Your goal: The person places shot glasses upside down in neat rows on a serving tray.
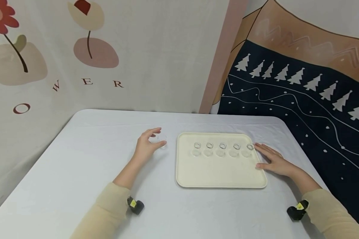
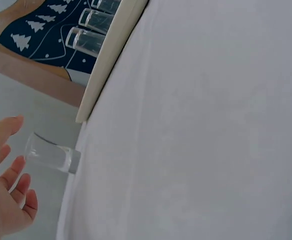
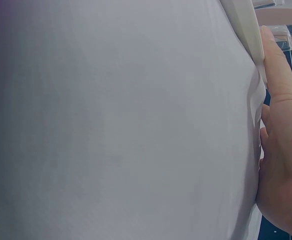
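Note:
A small clear glass (image 2: 51,154) stands upright on the white table, left of the tray. My left hand (image 1: 146,144) is around it with thumb and fingers spread apart. In the left wrist view, a fingertip comes right up to the glass's rim, while the thumb stays apart from it. My right hand (image 1: 273,162) lies at the right edge of the cream tray (image 1: 221,174), fingers extended and thumb on the rim. Along the tray's back half stands a row of several similar clear glasses (image 1: 220,152); the rightmost one (image 3: 286,37) is close to the right fingertips.
A white cloth (image 1: 77,172) covers the table and wrinkles by the tray's right side. Behind the table hangs a pale curtain (image 1: 161,66) with flower prints, and to the right a dark cloth (image 1: 287,96) with white trees.

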`<state>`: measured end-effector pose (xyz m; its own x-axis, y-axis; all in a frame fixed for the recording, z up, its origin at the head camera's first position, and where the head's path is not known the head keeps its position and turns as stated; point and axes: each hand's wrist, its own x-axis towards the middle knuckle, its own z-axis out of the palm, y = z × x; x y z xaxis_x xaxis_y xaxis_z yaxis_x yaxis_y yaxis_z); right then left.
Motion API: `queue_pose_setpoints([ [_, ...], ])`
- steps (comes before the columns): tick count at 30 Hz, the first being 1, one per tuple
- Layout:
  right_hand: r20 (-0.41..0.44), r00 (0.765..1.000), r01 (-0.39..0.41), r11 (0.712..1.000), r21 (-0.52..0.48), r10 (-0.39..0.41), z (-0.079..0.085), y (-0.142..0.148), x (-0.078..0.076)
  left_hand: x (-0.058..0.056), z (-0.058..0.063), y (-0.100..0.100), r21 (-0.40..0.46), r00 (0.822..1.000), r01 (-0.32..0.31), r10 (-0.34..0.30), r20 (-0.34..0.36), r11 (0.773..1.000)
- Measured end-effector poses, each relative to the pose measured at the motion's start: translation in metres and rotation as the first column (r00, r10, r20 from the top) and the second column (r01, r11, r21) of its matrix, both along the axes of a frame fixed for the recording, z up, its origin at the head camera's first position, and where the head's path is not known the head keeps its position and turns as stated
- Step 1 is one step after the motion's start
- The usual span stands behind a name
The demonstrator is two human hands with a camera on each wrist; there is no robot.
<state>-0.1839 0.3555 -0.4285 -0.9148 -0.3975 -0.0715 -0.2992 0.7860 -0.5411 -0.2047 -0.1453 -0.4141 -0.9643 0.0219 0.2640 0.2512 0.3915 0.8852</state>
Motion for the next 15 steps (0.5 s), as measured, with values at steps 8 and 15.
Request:
queue_pose_setpoints([
  [8,0.011,1.0,0.005,1.0,0.003,-0.005,0.001,-0.001,0.0,-0.004,-0.014,-0.007,0.006,0.989,0.019,-0.019,0.144,1.0],
  [15,0.006,1.0,0.007,1.0,0.003,-0.007,0.0,0.0,0.0,-0.006,-0.025,-0.008,-0.045,0.987,0.032,-0.025,0.16,0.998],
])
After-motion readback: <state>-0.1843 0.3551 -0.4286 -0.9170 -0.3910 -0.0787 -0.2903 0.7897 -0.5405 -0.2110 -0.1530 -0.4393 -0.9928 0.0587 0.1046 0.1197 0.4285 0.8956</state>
